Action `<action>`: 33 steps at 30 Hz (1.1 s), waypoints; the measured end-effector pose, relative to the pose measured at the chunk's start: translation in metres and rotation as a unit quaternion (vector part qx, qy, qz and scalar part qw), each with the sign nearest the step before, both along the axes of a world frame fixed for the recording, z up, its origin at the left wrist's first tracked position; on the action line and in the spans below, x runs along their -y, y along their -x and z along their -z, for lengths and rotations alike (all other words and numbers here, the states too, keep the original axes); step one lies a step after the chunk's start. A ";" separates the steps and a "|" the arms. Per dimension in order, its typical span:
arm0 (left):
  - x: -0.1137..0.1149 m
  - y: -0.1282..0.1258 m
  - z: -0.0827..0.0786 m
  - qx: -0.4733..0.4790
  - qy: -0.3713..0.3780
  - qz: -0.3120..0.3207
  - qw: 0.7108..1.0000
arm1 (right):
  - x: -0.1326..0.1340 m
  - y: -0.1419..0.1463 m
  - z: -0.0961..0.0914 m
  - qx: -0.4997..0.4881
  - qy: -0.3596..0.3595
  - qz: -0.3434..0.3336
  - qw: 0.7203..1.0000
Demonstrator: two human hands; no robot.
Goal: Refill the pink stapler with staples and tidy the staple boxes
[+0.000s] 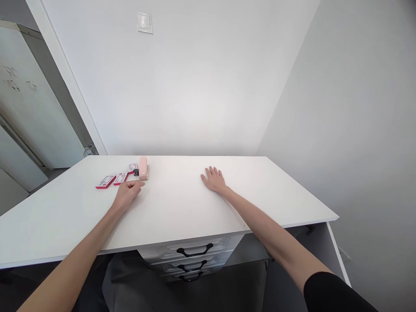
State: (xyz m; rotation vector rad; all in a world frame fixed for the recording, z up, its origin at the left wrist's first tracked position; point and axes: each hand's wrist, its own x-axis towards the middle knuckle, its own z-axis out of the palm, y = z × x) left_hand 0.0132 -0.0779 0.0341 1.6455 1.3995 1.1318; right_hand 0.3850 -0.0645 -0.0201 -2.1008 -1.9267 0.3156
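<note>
My left hand (127,193) rests on the white desk (182,208), fingers loosely curled with the tips toward a pink stapler (143,168). It holds nothing and stops just short of the stapler. Three small red and white boxes (117,178) lie in a row to the left of the stapler. My right hand (213,179) lies flat on the desk near the middle, palm down and fingers spread, touching nothing else.
A drawer unit with black handles (194,251) stands under the desk front. White walls close off the back and right. A light switch (144,22) hangs on the back wall. A doorway and a pale cabinet (22,112) are to the left.
</note>
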 end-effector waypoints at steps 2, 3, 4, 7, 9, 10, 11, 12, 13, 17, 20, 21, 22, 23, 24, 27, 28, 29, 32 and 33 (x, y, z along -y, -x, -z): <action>-0.002 0.002 0.002 0.035 0.016 0.023 0.999 | -0.003 -0.001 0.000 -0.001 0.000 -0.005 1.000; -0.003 0.003 0.002 0.049 0.025 0.036 0.998 | -0.004 -0.002 0.001 -0.001 -0.001 -0.009 1.000; -0.003 0.005 0.003 0.058 0.033 0.042 0.997 | -0.005 -0.003 0.001 -0.002 -0.004 -0.013 1.000; -0.005 0.012 0.004 0.085 0.045 0.044 0.994 | -0.009 -0.006 0.002 -0.004 -0.018 -0.030 0.999; -0.003 0.018 0.004 0.100 0.041 0.034 0.994 | -0.011 -0.010 0.002 -0.005 -0.032 -0.042 0.999; -0.002 0.021 0.003 0.105 0.038 0.028 0.993 | -0.012 -0.012 0.002 -0.004 -0.040 -0.049 0.998; 0.000 0.024 0.002 0.110 0.035 0.024 0.993 | -0.012 -0.015 0.001 -0.004 -0.048 -0.056 0.997; 0.002 0.028 0.001 0.113 0.032 0.017 0.993 | -0.013 -0.017 0.000 -0.002 -0.058 -0.064 0.996; 0.004 0.032 0.000 0.115 0.026 0.006 0.993 | -0.014 -0.020 -0.001 0.000 -0.068 -0.074 0.995; 0.009 0.046 -0.006 0.117 -0.025 -0.072 0.990 | -0.018 -0.031 -0.007 0.013 -0.117 -0.114 0.986; 0.008 0.055 -0.010 0.117 -0.092 -0.156 0.976 | -0.021 -0.035 -0.010 0.028 -0.159 -0.135 0.978; 0.007 0.058 -0.011 0.113 -0.115 -0.191 0.968 | -0.022 -0.035 -0.011 0.033 -0.173 -0.141 0.974; 0.006 0.061 -0.013 0.105 -0.136 -0.225 0.959 | -0.022 -0.035 -0.011 0.039 -0.187 -0.147 0.971; 0.005 0.063 -0.014 0.095 -0.152 -0.256 0.950 | -0.022 -0.035 -0.012 0.046 -0.201 -0.153 0.967; 0.004 0.066 -0.015 0.082 -0.163 -0.282 0.942 | -0.022 -0.034 -0.012 0.052 -0.214 -0.157 0.963; 0.001 0.071 -0.016 0.045 -0.171 -0.331 0.927 | -0.020 -0.031 -0.012 0.071 -0.243 -0.160 0.954; 0.000 0.073 -0.015 0.035 -0.168 -0.342 0.924 | -0.020 -0.030 -0.012 0.077 -0.247 -0.157 0.953; -0.001 0.074 -0.014 0.028 -0.164 -0.353 0.921 | -0.019 -0.029 -0.011 0.083 -0.249 -0.154 0.953; -0.003 0.078 -0.010 0.012 -0.148 -0.371 0.917 | -0.021 -0.027 -0.010 0.101 -0.242 -0.146 0.954; -0.004 0.079 -0.009 0.008 -0.143 -0.369 0.918 | -0.022 -0.027 -0.010 0.108 -0.235 -0.145 0.955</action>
